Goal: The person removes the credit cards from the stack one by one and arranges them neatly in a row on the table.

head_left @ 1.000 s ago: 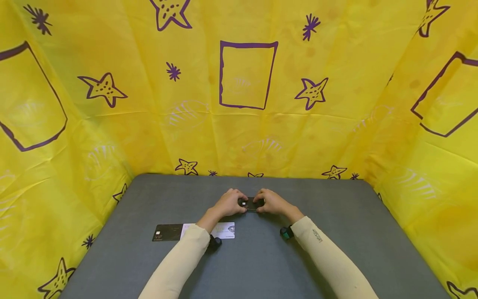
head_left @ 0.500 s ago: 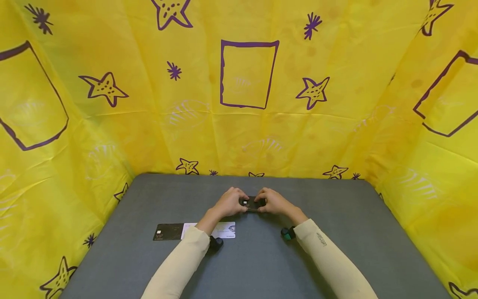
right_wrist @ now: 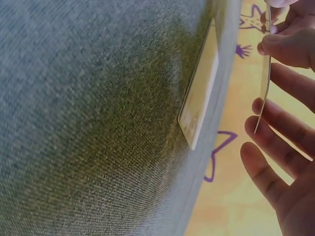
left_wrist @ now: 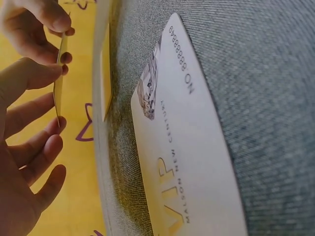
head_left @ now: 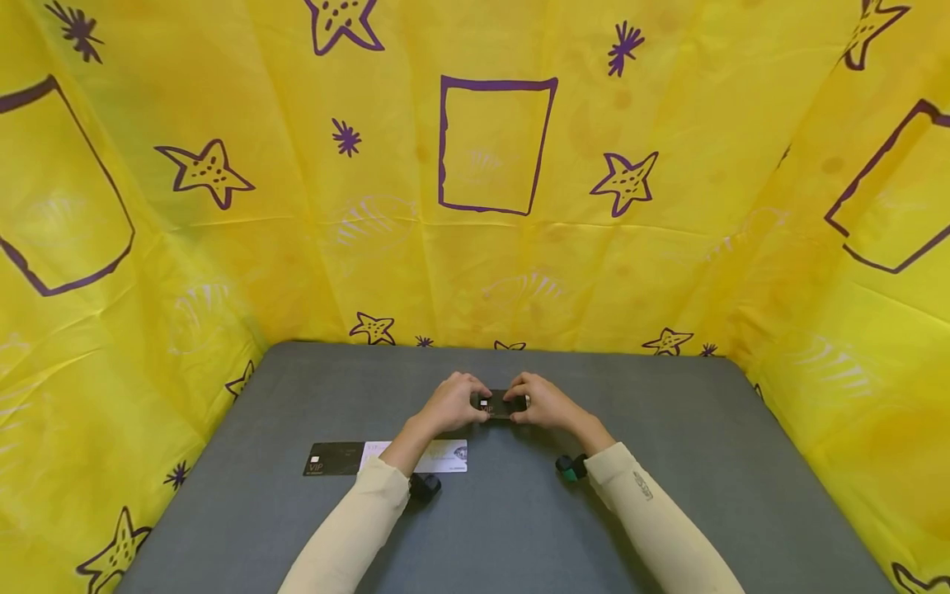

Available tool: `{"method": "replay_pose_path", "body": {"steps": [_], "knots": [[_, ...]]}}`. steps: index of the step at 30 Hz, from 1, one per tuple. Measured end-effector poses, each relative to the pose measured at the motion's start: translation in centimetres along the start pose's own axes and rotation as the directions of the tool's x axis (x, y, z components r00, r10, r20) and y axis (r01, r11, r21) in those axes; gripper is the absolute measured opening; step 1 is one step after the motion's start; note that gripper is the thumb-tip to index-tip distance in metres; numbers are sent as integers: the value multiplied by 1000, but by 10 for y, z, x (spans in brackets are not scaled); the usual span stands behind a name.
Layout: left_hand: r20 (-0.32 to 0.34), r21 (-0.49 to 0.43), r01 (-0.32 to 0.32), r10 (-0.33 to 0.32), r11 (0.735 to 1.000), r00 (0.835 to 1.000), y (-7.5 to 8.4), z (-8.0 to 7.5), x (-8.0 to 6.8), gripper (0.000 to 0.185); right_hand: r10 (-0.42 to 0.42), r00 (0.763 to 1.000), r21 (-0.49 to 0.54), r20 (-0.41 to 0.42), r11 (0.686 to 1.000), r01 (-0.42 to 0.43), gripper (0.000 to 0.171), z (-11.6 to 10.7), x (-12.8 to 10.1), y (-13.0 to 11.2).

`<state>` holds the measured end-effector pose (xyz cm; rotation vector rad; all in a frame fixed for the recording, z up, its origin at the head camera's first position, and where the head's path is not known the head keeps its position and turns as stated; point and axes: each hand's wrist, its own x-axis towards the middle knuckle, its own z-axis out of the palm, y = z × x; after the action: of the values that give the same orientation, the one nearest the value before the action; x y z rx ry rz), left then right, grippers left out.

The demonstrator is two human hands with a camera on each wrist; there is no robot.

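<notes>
Near the back of the grey table, a black card (head_left: 497,403) with "VIP" lettering is pinched between my two hands. My left hand (head_left: 450,403) has its left end between thumb and fingers. My right hand (head_left: 547,402) grips the other end the same way. In the left wrist view the held card (left_wrist: 58,96) appears edge-on, raised off the table. Another card (right_wrist: 200,93) lies flat beneath it in the right wrist view; the head view does not show that one distinctly.
A black VIP card (head_left: 334,459) lies to the left. Touching or close beside it is a white card area (head_left: 450,456), partly covered by my left forearm; whether it is one card or two I cannot tell. Yellow patterned cloth (head_left: 490,280) walls the back and sides.
Both hands keep hold of the black card in almost the same spot. My left sleeve sits slightly lower, so more of the wrist shows.
</notes>
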<state>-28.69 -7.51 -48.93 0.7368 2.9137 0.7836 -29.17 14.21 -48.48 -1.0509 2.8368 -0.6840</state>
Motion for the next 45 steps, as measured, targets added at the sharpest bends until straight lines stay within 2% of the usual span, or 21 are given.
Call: {"method": "replay_pose_path", "body": {"steps": [11, 21, 28, 38, 45], "knots": [[-10, -71, -14, 14, 997, 1000, 0, -1, -10, 30, -50, 997, -2, -50, 999, 50, 26, -1, -7, -5], [-39, -62, -21, 19, 998, 999, 4, -5, -18, 27, -63, 996, -8, -62, 998, 63, 26, -3, -9, -12], [-37, -68, -21, 18, 997, 999, 8, -8, -26, 26, -36, 998, 3, -44, 999, 36, 26, -1, -12, -15], [-43, -45, -40, 38, 998, 998, 10, -7, -36, 28, -61, 996, -3, -63, 998, 61, 25, 1, -20, -19], [-43, -61, -28, 26, 998, 999, 9, -5, -39, 27, -71, 996, -15, -58, 997, 70, 26, 4, -22, -19]]}}
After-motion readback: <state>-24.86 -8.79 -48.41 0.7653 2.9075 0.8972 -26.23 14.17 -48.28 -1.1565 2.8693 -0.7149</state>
